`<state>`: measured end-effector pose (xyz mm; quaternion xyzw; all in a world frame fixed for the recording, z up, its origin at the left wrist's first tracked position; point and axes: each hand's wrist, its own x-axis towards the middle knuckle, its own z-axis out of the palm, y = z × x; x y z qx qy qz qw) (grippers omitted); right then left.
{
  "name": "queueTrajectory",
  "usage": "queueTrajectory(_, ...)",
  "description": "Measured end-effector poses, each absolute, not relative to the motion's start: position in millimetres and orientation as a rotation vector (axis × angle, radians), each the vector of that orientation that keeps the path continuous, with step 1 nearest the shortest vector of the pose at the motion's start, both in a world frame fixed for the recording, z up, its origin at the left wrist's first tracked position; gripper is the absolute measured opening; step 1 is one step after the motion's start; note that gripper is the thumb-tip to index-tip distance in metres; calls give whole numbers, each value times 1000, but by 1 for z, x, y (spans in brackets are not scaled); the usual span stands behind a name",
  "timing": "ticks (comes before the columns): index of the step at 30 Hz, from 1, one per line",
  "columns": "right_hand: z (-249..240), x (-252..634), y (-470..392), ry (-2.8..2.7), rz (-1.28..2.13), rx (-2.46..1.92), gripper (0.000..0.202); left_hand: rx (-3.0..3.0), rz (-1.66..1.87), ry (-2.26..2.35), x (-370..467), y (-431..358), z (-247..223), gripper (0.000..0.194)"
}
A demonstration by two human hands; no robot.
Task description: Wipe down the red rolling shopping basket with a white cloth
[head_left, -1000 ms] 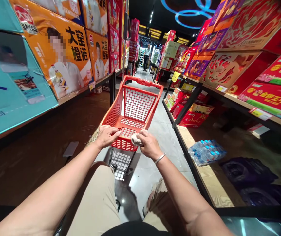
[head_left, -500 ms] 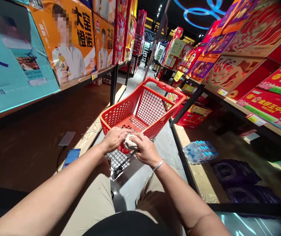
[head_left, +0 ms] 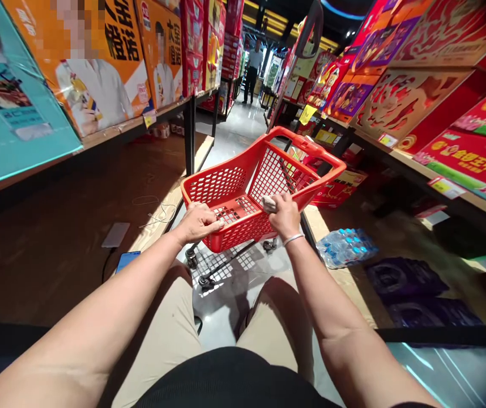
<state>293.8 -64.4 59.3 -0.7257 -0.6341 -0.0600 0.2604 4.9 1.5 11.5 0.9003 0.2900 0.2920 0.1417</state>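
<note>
A red plastic shopping cart [head_left: 243, 233] stands in the aisle in front of my knees, its handle at the far end. My left hand [head_left: 198, 222] is closed over the near rim of the basket, on the left. Bunched in my right hand [head_left: 285, 216] is a pale, crumpled cloth [head_left: 269, 204], held at the basket's right rim. The fingers of that hand are wrapped round the cloth, and part of it is hidden by them. Inside the basket, the red grid floor shows.
On the left low shelf lie a phone [head_left: 127, 260], a white power bank [head_left: 115, 234] and a loose cable. A pack of bottled water [head_left: 347, 247] sits on the right low shelf. Stacked boxes line both sides. A person [head_left: 253, 71] stands far down the aisle.
My hands have moved apart: the left onto the near rim, the right with the cloth to the right rim. The cart has swung rightward in view. A distant person now shows.
</note>
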Motion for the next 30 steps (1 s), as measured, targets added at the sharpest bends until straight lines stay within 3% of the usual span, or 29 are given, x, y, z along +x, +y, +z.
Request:
queueTrajectory(3,27,255,-79,-1745,-89,-1762,60,2572,879,892,7,6,6,48)
queueTrajectory(5,7,230,-88,-1783,-57,-1675,61,2583,876,919,8,7,4,44)
queueTrajectory(17,-74,202,-88,-2105,-38,-1648,32,2567,854,1038,16,16,3,42)
queueTrajectory(30,-82,222,-94,-2349,175,-1511,33,2529,875,1061,18,21,-1,38)
